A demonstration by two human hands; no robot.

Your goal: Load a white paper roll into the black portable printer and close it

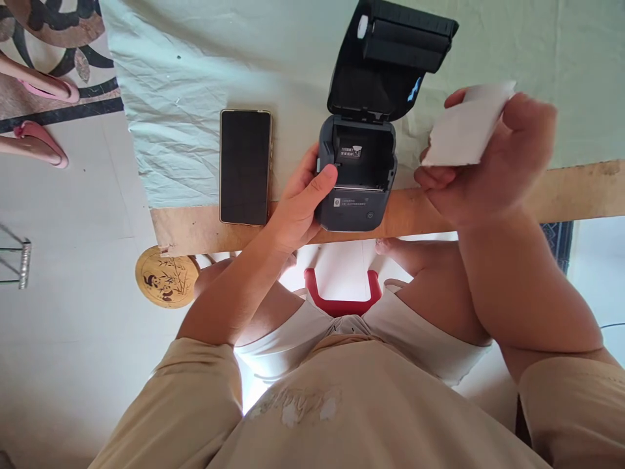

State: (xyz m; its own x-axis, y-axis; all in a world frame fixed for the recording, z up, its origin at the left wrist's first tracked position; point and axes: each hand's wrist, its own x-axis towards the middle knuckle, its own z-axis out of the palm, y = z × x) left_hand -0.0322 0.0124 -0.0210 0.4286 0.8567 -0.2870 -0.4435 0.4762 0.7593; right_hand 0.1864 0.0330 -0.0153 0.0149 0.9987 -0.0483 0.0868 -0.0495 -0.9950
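A small black portable label printer (364, 172) stands near the table's front edge, its lid (374, 78) swung up and back. Inside, the paper bay looks bare except for a small printed sticker (351, 152). My left hand (305, 195) grips the printer's left side, the thumb resting on its rim. To the right of the printer, my right hand (498, 150) is closed around a white paper piece (469, 127), possibly a length of label paper. The paper is held up, apart from the printer. Part of my right fingers is hidden behind it.
A dark-screened smartphone (245, 166) lies left of the printer on the pale green cloth (170, 130). The wooden table edge (581, 192) runs along the front. A round wooden stool (166, 277) stands below at the left. Another person's feet in pink slippers (43, 143) show at far left.
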